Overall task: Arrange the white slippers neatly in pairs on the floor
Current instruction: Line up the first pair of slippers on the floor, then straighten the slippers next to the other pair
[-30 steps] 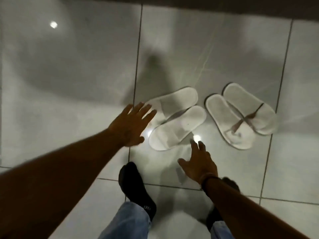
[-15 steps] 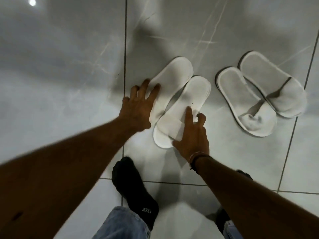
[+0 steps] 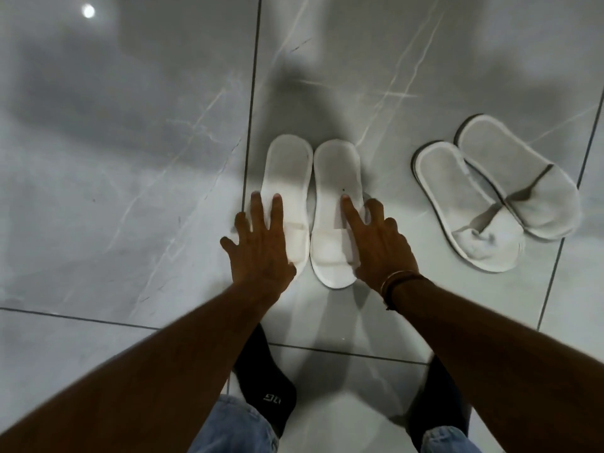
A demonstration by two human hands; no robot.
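Note:
Two white slippers lie side by side on the grey tiled floor, heels away from me: the left slipper (image 3: pixel 287 178) and the right slipper (image 3: pixel 336 191). My left hand (image 3: pixel 261 246) rests flat on the left slipper's toe band with fingers spread. My right hand (image 3: pixel 376 243) presses on the right slipper's outer edge, index finger on the insole. A second pair lies to the right, angled and slightly overlapping: one slipper (image 3: pixel 464 207) in front, the other (image 3: pixel 519 178) behind it.
Glossy grey marble-look tiles (image 3: pixel 130 158) with dark grout lines surround the slippers. My feet in black socks (image 3: pixel 268 384) and blue jeans cuffs stand just below the hands. A ceiling light reflection (image 3: pixel 88 10) shows at top left.
The left pair has turned from a slant to straight and parallel under my hands. Both hands have come down onto the slippers from hovering above them.

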